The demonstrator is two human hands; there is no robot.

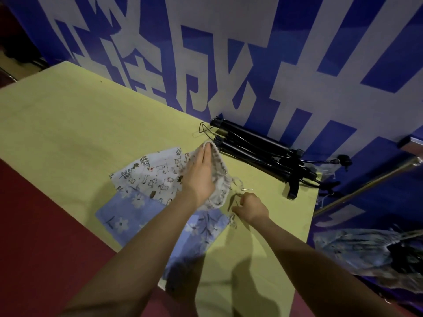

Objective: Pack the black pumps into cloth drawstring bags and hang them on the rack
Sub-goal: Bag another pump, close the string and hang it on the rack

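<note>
A white cloth drawstring bag (155,172) printed with small animals and leaves lies on the yellow-green table (68,124). My left hand (200,175) lies flat with straight fingers against the bag's gathered mouth (220,177). My right hand (250,208) is curled just right of the mouth and pinches the bag's drawstring (238,195). A blue flowered drawstring bag (135,213) lies flat under the white one, toward me. No black pump is visible on the table; whether one is inside the bag cannot be told.
A folded black rack with hangers (263,154) lies along the blue and white banner wall (251,53) at the table's far right. A filled patterned bag (366,252) hangs from a metal bar (366,186) at the right. Dark red floor (45,236) lies at the left.
</note>
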